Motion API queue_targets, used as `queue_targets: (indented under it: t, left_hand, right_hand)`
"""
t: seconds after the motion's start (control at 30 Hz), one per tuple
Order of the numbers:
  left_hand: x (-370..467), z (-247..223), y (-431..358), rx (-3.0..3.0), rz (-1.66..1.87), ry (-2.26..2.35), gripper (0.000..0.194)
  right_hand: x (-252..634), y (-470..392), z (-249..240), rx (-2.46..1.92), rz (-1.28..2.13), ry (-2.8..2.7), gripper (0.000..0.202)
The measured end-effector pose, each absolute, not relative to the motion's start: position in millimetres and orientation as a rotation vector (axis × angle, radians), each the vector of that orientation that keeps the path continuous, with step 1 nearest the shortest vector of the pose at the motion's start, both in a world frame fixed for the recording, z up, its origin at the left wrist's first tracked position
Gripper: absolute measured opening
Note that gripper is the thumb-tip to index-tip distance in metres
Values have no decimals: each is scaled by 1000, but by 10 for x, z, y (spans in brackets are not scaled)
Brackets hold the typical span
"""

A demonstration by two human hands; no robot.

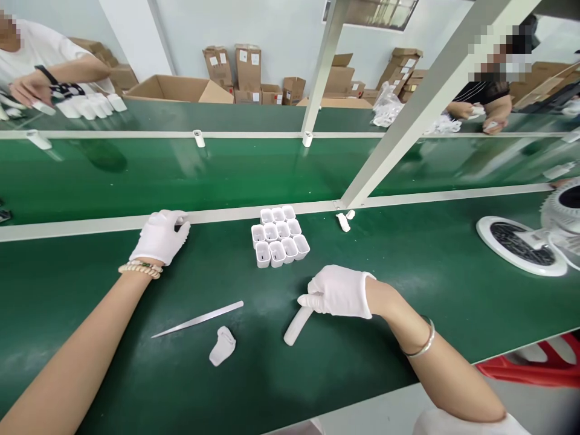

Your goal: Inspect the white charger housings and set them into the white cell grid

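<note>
My left hand (162,237), in a white glove, rests near the back strip of the green table; its fingers curl together, and anything between them is hidden. Gloved in white too, my right hand (336,291) grips the upper end of a white cylindrical piece (296,327) at front centre. Between and behind the hands stand several small white open cups (277,251) in rows. Pointed tweezers (199,319) lie front left, with a crumpled white piece (223,346) beside them. Two small white scraps (344,222) lie right of the cups.
A slanted metal post (403,133) rises behind the cups. A white fan (521,241) stands at the right. Beyond the green divider (149,175), two people handle white parts near cardboard boxes (174,89). A red stool (534,365) shows at lower right.
</note>
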State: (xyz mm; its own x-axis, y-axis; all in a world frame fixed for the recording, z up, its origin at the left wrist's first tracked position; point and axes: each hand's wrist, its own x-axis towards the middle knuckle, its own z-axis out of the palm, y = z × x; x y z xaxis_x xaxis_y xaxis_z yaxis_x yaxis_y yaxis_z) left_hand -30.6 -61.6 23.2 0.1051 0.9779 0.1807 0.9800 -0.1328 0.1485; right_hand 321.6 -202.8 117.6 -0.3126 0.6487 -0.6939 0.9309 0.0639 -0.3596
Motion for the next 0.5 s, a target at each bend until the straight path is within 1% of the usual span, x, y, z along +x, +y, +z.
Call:
queue_targets:
  t: [0.17, 0.37, 0.5]
  left_hand:
    - [-313, 243, -617, -2326, -349, -2063, 40]
    - [-310, 243, -620, -2343, -376, -2049, 40]
    - [-314, 222, -611, -2339, -369, -2047, 36]
  right_hand:
    - [3214, -2037, 1187, 1561, -1145, 2000, 51]
    - [3248, -2054, 1143, 1687, -1420, 1776, 48]
    - [3244, -2059, 1141, 1687, -1387, 1756, 48]
